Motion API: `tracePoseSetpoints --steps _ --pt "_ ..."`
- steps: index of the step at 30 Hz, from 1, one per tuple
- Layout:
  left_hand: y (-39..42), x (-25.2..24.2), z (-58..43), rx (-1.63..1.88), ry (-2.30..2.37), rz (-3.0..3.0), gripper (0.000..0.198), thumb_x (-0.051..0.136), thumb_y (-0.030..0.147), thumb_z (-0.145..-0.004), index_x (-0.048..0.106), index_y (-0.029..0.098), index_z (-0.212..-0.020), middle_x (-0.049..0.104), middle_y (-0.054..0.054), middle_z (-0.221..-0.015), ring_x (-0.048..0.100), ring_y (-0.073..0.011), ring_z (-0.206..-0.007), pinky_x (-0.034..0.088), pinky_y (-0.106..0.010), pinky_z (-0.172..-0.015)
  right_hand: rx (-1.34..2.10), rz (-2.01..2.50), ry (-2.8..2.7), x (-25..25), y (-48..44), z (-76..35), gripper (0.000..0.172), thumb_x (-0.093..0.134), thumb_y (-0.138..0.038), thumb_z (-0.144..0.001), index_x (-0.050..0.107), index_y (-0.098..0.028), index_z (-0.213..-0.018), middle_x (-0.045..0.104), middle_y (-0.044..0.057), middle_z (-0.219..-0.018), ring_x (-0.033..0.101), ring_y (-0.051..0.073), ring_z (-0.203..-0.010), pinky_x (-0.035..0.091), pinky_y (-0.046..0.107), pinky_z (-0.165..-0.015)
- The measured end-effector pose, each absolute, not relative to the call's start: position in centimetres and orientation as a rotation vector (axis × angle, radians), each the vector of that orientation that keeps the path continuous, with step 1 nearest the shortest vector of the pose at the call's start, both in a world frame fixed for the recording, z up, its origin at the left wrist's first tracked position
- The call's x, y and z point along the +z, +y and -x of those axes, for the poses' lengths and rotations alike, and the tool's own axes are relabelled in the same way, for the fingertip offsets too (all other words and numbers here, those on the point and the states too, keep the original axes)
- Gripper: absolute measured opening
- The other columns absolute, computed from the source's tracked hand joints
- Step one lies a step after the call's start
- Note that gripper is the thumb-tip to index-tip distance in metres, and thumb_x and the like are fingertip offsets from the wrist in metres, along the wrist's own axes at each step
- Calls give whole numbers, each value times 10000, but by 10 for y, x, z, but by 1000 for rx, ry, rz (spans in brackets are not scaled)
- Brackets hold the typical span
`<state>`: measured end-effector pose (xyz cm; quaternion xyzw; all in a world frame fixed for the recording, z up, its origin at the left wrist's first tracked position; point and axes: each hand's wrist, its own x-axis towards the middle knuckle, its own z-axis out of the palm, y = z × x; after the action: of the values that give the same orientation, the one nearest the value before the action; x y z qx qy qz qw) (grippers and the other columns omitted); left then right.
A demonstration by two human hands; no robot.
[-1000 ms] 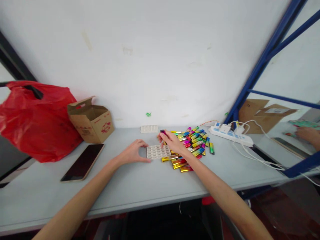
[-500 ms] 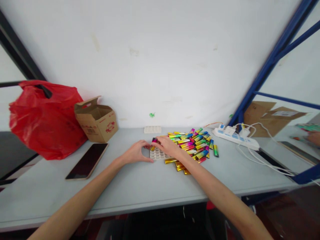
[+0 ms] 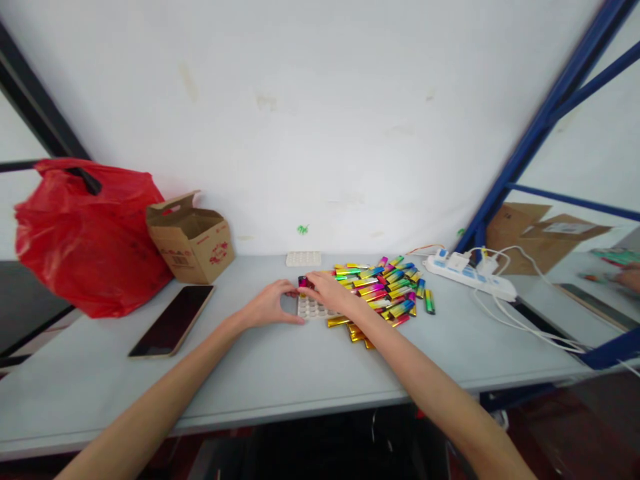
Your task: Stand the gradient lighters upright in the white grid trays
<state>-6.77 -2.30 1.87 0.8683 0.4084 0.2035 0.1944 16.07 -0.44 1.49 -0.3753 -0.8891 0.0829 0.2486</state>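
A small white tray with rows of round holes [image 3: 311,309] lies on the table in front of me. My left hand [image 3: 270,305] curves around its left side, thumb at the near corner and fingertips by the far end. Over the tray's far left part, my right hand [image 3: 327,293] pinches a shiny lighter [image 3: 303,282] with a dark top and pink-and-gold body. The lighter stands upright at the tray; its lower end is partly hidden by fingers. To the right, beside and under my right forearm, spreads a pile of shiny multicoloured lighters [image 3: 397,287].
Another white tray [image 3: 303,259] lies by the wall. On the left are a phone [image 3: 173,320], an open cardboard box [image 3: 193,243] and a red plastic bag [image 3: 93,240]. A power strip with cables [image 3: 473,277] sits right, beside a blue metal frame [image 3: 540,127]. Another person's hand [image 3: 629,277] shows far right.
The view has shifted slightly. Both hands stay at the tray; the lighter under my right fingers looks a little more upright and more covered by them.
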Motion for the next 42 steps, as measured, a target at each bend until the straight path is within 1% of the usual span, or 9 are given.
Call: tracePoseSetpoints --steps 8,13,17,20,26,29,32,37,42 --pt "-24 20 68 554 1166 -2481 722 846 761 -654 732 214 -1113 679 -32 -970 638 -237 -876 505 -340 -817 213 999 -2335 37 -11 -197 280 552 -394 -1111 716 -176 -1173 736 105 -1132 667 229 -1073 478 358 -991" --pt "-24 27 69 491 1212 -2507 703 840 769 -650 701 202 -1042 664 -21 -919 622 -225 -812 474 -327 -753 285 1101 -2337 57 -2 -274 187 599 -209 -1039 759 -182 -1131 772 113 -1133 695 251 -1055 506 388 -988" --pt "-26 33 70 461 1226 -2523 643 831 753 -653 669 209 -955 667 -21 -913 631 -228 -805 469 -318 -735 371 1254 -2441 53 -5 -317 164 740 -148 -900 800 -196 -1045 790 106 -1102 715 286 -1047 520 414 -983" --pt "-26 36 70 453 1219 -2538 617 819 748 -653 648 216 -917 664 -20 -907 627 -224 -798 461 -312 -729 365 1293 -2455 45 -6 -323 137 714 -131 -907 803 -186 -995 789 103 -1032 723 267 -968 537 397 -938" --pt "-27 36 69 455 1234 -2516 599 814 730 -641 614 220 -884 655 -19 -891 617 -226 -787 444 -313 -717 240 1278 -2290 44 -3 -311 203 579 -201 -1025 778 -164 -1041 784 127 -1065 707 248 -1018 520 386 -976" --pt "-27 36 69 447 1234 -2525 596 806 739 -648 590 227 -865 649 -16 -883 605 -222 -777 427 -311 -706 422 1269 -2088 49 -1 -303 264 565 -324 -1047 779 -168 -1047 757 69 -847 698 211 -805 542 343 -833" --pt "-27 35 68 437 1238 -2527 600 802 746 -653 574 228 -853 642 -15 -875 597 -219 -766 413 -309 -693 779 1112 -1768 53 1 -288 359 696 -513 -953 778 -194 -1096 697 0 -734 638 166 -652 523 302 -684" --pt "-26 35 69 428 1248 -2529 617 811 747 -643 591 223 -882 646 -13 -873 592 -215 -763 411 -305 -688 1160 762 -1139 54 7 -247 548 996 -486 -585 749 -231 -1002 722 -11 -854 658 146 -796 547 270 -747" --pt "-25 34 70 439 1232 -2527 625 821 741 -641 609 213 -899 658 -15 -882 602 -213 -766 421 -306 -696 1204 754 -1162 48 -3 -213 521 898 -655 -693 682 -205 -840 622 -31 -760 575 115 -704 492 230 -619"
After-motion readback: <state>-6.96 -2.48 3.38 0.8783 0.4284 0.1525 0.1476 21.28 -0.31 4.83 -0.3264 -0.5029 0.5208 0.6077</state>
